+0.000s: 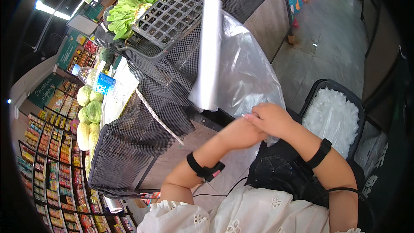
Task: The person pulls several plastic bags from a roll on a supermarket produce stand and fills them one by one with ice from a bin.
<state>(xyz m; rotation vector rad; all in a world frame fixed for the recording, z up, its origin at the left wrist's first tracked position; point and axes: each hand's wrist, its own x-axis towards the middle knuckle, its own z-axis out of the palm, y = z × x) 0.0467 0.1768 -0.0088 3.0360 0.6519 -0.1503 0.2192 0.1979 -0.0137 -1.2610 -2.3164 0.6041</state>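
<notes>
Both hands meet at the loose end of clear plastic bags drawn off a roll. My left hand (245, 132) crosses against my right hand (271, 118), though which arm is which follows from their sides in the picture. The fingers are bunched on the clear plastic bag film (249, 68), partly hidden behind them. Up and to the left, the pale roll of plastic bags (211, 55) lies at the edge of the netted stand, blurred.
A black crate (181, 9) holds bundled leafy greens (129, 14). A water bottle (103, 82) lies by cabbages (93, 111). On the right stands a black bin (360, 113) of crumpled white plastic (331, 119). A rope (158, 116) hangs over black netting (136, 145).
</notes>
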